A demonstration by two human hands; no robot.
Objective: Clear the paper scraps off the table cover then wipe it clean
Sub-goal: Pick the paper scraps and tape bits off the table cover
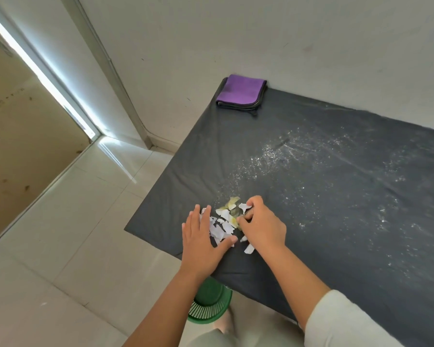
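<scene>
A small heap of white and yellowish paper scraps [224, 221] lies near the front left corner of the dark grey table cover [336, 196]. My left hand [202, 242] rests flat on the cover with straight fingers against the heap's left side. On the right side of the heap my right hand [262, 225] has its fingers curled into the scraps and pinches some of them. A single white scrap [249, 249] lies under my right wrist. White powder or crumbs [281, 151] are strewn across the middle of the cover.
A folded purple cloth [242, 92] lies at the far left corner of the cover, against the wall. A green plastic basket [209, 304] stands on the tiled floor under the table's front edge. To the left is a doorway.
</scene>
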